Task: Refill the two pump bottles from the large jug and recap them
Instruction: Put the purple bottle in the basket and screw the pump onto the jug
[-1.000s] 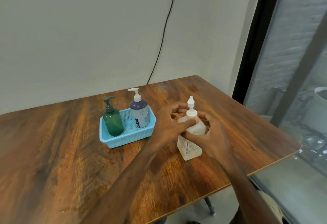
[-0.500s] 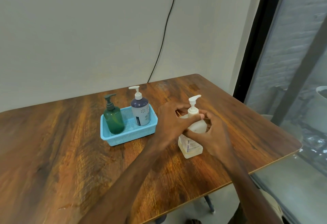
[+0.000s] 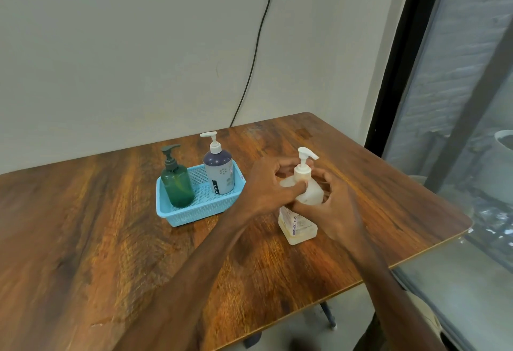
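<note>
A pale translucent jug [image 3: 298, 225] with a white pump head [image 3: 305, 157] stands on the wooden table [image 3: 111, 239], right of centre. My left hand [image 3: 268, 187] wraps its shoulder, thumb and fingers at the pump collar. My right hand [image 3: 333, 209] grips the jug's right side. A dark green pump bottle [image 3: 177, 184] and a purple-and-grey pump bottle [image 3: 218, 170] with a white pump stand upright in a light blue basket [image 3: 194, 214] to the left, both with pumps on.
A black cable [image 3: 255, 45] runs down the wall behind the table. The table's right edge [image 3: 433, 245] borders a window with a dark frame [image 3: 394, 59]. A table leg [image 3: 327, 314] shows below the front edge.
The jug's pump nozzle has turned from facing away to pointing right, as my left hand's fingers shifted around the collar. Both hands stay on the jug.
</note>
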